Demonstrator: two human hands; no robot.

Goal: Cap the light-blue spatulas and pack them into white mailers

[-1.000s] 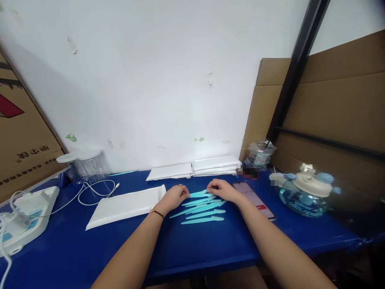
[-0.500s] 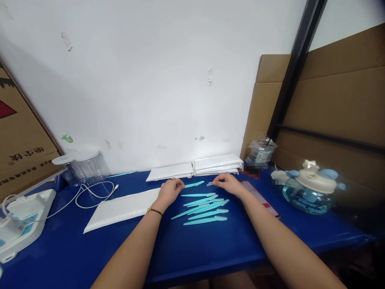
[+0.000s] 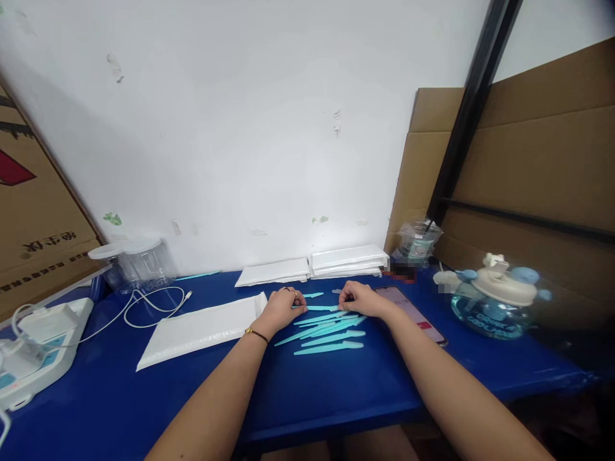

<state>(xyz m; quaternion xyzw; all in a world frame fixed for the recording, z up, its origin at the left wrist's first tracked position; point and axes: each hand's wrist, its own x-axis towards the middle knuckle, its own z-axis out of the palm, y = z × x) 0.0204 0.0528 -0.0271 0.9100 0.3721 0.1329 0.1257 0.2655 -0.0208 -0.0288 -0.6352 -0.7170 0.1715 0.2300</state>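
Left hand (image 3: 284,308) and right hand (image 3: 358,299) meet at the centre of the frame, each with thumb and fingers pinched on one end of a turquoise stick (image 3: 321,308), which lies level between them. Just below, a loose pile (image 3: 331,328) of similar sticks overlaps too much for a sure count. One more stick (image 3: 314,295) lies just above the held one, and another (image 3: 196,276) at the wall, left of centre.

Blue table (image 3: 307,390) runs as a broad strip from the lowest stick to its front edge, lower centre. Room is tighter sideways: one white envelope (image 3: 202,333) sits just beside the left hand, one phone (image 3: 410,314) by the right wrist. Along the wall stand two stacks, the left stack (image 3: 273,272) and the right stack (image 3: 346,259), the latter at least three deep.

One bottle (image 3: 494,301) stands at right, its pale lettering too blurred to read. Far left are one power strip (image 3: 62,352) with two plugs, and a box (image 3: 43,211) bearing a red shape, large dark characters and a smaller printed line; the phone shows a red patch and tiny, unreadable figures.
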